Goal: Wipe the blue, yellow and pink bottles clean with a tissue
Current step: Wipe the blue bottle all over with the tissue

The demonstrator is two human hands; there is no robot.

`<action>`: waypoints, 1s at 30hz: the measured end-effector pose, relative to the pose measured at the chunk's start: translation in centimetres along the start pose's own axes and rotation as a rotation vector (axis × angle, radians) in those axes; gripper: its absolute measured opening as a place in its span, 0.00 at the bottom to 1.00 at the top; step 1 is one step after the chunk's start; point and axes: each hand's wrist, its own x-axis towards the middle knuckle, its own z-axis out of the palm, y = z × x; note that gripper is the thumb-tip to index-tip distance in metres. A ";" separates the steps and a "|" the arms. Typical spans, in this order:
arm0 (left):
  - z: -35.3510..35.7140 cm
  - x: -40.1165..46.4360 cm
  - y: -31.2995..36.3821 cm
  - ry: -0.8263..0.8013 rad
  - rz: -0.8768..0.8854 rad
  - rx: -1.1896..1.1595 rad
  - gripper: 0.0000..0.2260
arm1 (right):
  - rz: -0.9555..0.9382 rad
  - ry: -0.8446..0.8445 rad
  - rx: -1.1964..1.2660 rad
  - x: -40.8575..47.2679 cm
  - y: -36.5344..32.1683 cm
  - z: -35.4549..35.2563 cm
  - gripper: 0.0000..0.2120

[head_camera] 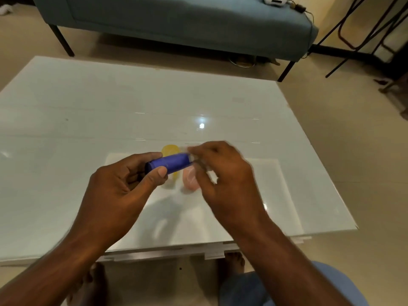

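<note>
I see the glossy white rectangular table filling most of the view, its near edge running just above my knees and its right edge slanting off toward the beige floor. Beyond its far edge stands the long grey-blue upholstered bench on thin dark legs. Most of the tabletop is bare, to the left, the right and the far side of the work. A flat white rectangular sheet lies on the table near its front edge, under both hands.

My left hand holds the blue cylindrical plastic bottle lying roughly level above that sheet, thumb and fingers pinched on its left end. My right hand is motion-blurred at the bottle's right end, fingers curled together around a pale crumpled tissue pressed against the bottle; only scraps of the tissue show between the fingers.

Below and behind the blue bottle, the translucent yellow round plastic bottle stands on the white sheet, largely hidden by the blue one. Just to its right the translucent pink round plastic bottle sits on the sheet, partly covered by my right fingers. The two stand close together; I cannot tell whether they touch.
</note>
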 end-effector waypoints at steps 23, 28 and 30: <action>0.0 -0.1 0.3 0.011 -0.009 -0.022 0.12 | -0.106 -0.043 -0.037 -0.2 -0.6 0.5 0.16; -0.3 -0.1 0.2 0.012 -0.017 -0.041 0.13 | 0.067 0.075 -0.050 0.5 1.1 -0.4 0.14; -0.1 -0.1 0.5 0.005 -0.008 -0.053 0.13 | -0.100 0.004 -0.006 -0.4 -0.7 0.2 0.15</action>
